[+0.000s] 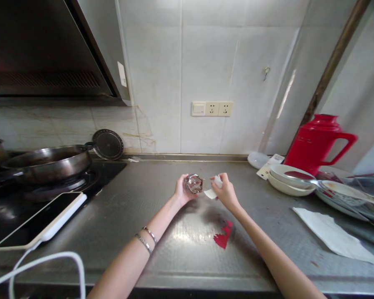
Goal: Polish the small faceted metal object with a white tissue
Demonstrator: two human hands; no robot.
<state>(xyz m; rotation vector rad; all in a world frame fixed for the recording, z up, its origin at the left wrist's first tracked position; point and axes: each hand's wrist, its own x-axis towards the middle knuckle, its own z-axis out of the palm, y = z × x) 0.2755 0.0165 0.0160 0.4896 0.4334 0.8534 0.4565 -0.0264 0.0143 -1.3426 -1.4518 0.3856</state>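
Note:
My left hand (pixel 183 191) is wrapped round a small clear glass-like object (pixel 193 183) with a round, shiny opening, held above the steel counter (pixel 156 182). Just to its right, my right hand (pixel 226 192) pinches a crumpled piece of white tissue (pixel 210 193). A small gap separates the tissue from the clear object. On the counter below my hands lies a torn red scrap (pixel 223 236).
Bowls (pixel 291 189) and plates stand at the right by a red thermos (pixel 314 143). A white paper sheet (pixel 335 236) lies at the right front. At the left are a pan (pixel 50 166) on the stove and a phone (pixel 39 222) with a white cable.

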